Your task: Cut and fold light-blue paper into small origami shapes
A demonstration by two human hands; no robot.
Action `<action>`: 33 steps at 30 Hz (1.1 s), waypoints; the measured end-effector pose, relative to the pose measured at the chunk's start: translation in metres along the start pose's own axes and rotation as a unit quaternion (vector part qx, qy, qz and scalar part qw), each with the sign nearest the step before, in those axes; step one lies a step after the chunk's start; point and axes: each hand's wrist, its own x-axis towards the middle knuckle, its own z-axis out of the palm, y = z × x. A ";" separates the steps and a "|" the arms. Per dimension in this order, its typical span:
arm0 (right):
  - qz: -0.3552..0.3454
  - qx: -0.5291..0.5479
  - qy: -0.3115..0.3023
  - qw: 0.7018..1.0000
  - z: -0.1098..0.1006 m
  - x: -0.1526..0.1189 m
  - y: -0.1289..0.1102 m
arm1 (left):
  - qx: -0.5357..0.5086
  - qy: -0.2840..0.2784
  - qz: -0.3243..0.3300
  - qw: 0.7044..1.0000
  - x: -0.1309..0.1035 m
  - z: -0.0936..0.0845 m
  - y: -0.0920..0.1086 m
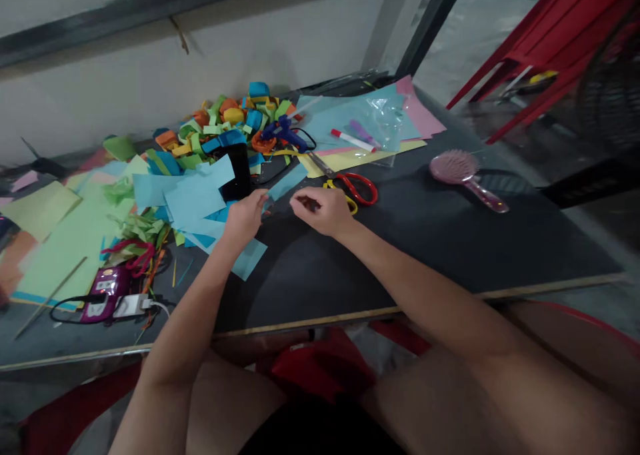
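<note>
My left hand [245, 218] is closed, its fingertips pinching a light blue paper strip [287, 182] that slants up to the right. To its right, my right hand [325, 210] has its fingers curled in, thumb and forefinger together; anything between them is too small to make out. Red-handled scissors [361, 188] and a yellow-handled pair [350, 205] lie just behind that hand. Beside my left hand are loose light blue paper pieces [195, 198], and a black phone-like object [237, 172] stands behind it.
Rolled coloured paper pieces [233, 115] are heaped at the back, beside a blue glue gun [285, 132]. A red-capped marker [353, 140] lies on paper sheets. At right is a pink hairbrush [457, 168]; at left, a purple device [106, 292] with a cable. The table's front edge [310, 322] is near me.
</note>
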 end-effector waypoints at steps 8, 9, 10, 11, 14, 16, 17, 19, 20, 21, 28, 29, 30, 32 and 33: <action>0.364 0.303 0.014 0.881 0.003 0.020 0.014 | 0.158 0.027 0.237 0.958 -0.010 0.003 0.007; 0.347 0.313 0.019 0.884 0.003 0.020 0.014 | 0.144 0.033 0.229 0.962 -0.010 0.004 0.007; 0.324 0.317 0.025 0.891 0.003 0.019 0.014 | 0.117 0.039 0.211 0.970 -0.009 0.004 0.006; 0.302 0.315 0.030 0.899 0.003 0.018 0.014 | 0.071 0.044 0.183 0.980 -0.008 0.005 0.005; 0.259 0.281 0.034 0.924 0.006 0.015 0.013 | -0.175 -0.010 0.081 0.981 -0.002 0.007 0.001; 0.245 0.254 0.030 0.935 0.008 0.014 0.012 | -0.361 -0.097 0.018 0.927 0.002 0.009 0.001; 0.238 0.245 0.027 0.939 0.009 0.013 0.011 | -0.429 -0.132 -0.014 0.894 0.003 0.009 0.002; 0.224 0.241 0.018 0.944 0.009 0.013 0.009 | -0.496 -0.159 -0.074 0.850 0.004 0.010 0.007; 0.217 0.244 0.011 0.945 0.008 0.013 0.008 | -0.498 -0.151 -0.098 0.848 0.004 0.011 0.011; 0.210 0.249 0.003 0.946 0.008 0.013 0.007 | -0.489 -0.140 -0.119 0.853 0.003 0.012 0.014; 0.160 0.279 -0.032 0.946 0.005 0.014 0.003 | -0.485 -0.182 -0.109 0.848 -0.003 0.017 0.025; 0.163 0.283 -0.032 0.945 0.005 0.014 0.003 | -0.480 -0.187 -0.102 0.851 -0.003 0.016 0.026; 0.166 0.285 -0.032 0.944 0.004 0.015 0.002 | -0.472 -0.190 -0.100 0.855 -0.004 0.015 0.026; 0.174 0.283 -0.031 0.943 0.004 0.015 0.001 | -0.451 -0.189 -0.103 0.866 -0.005 0.012 0.027; 0.177 0.280 -0.028 0.943 0.004 0.015 0.001 | -0.439 -0.187 -0.106 0.872 -0.005 0.011 0.028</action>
